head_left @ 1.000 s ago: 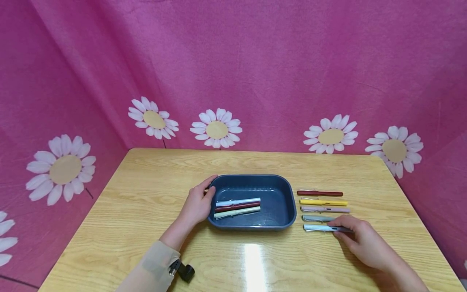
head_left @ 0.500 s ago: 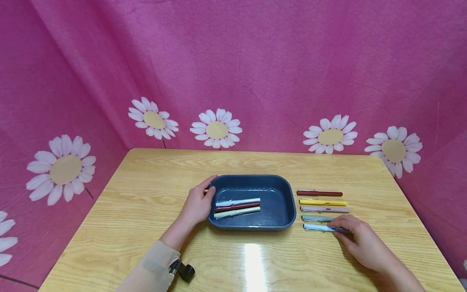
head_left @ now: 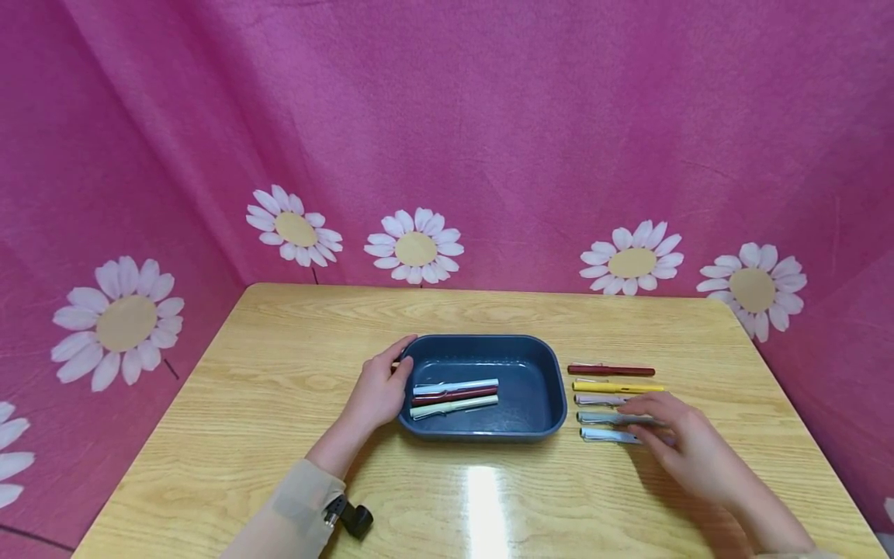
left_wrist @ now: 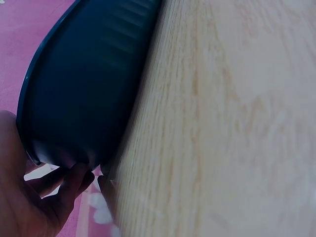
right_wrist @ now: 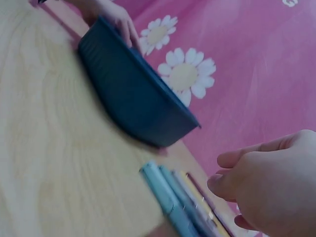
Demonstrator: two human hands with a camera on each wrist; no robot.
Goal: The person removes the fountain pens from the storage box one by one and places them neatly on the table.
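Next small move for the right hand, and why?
Probably move the right hand off the row of five slim, clipped pens toward the pale green slim pen in the dark blue rounded-rectangular tray. That hand looks empty above a neat row, three pens lie in the tray, and the left hand grips its end.

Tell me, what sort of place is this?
Maybe a curtained-off filming booth: daisy-printed pink cloth hangs behind and beside a wooden table, and a black device sits on the person's left sleeve.

Pink daisy-print cloth borders a wooden table.
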